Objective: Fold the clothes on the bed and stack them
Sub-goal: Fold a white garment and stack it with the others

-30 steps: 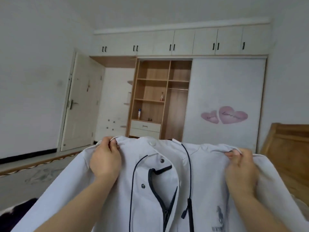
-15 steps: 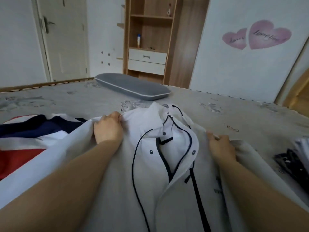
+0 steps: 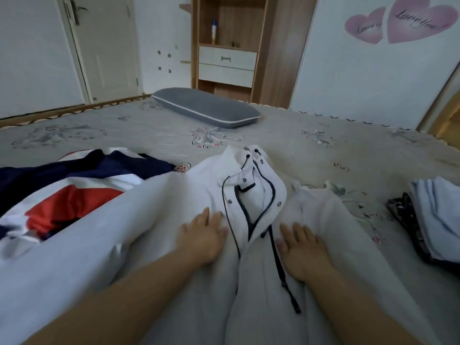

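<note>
A white jacket (image 3: 159,245) with dark piping and a zip lies front-up on the grey bed (image 3: 149,135), collar pointing away from me. My left hand (image 3: 202,235) lies flat with straight fingers on the jacket's chest, left of the zip. My right hand (image 3: 302,247) presses flat on the chest right of the zip. A red, white and navy garment (image 3: 69,188) lies crumpled on the bed to the left, partly under the jacket's sleeve. A stack of folded clothes (image 3: 430,220), light blue on top and dark below, sits at the right edge.
A grey pillow (image 3: 206,110) lies at the far side of the bed. Beyond it stand a wooden wardrobe with drawers (image 3: 227,63), a white door (image 3: 104,46) and a sliding panel with pink hearts (image 3: 398,21).
The jacket went from held up by its shoulders to lying on the bed. Both hands let go of the shoulders and now lie flat on the chest.
</note>
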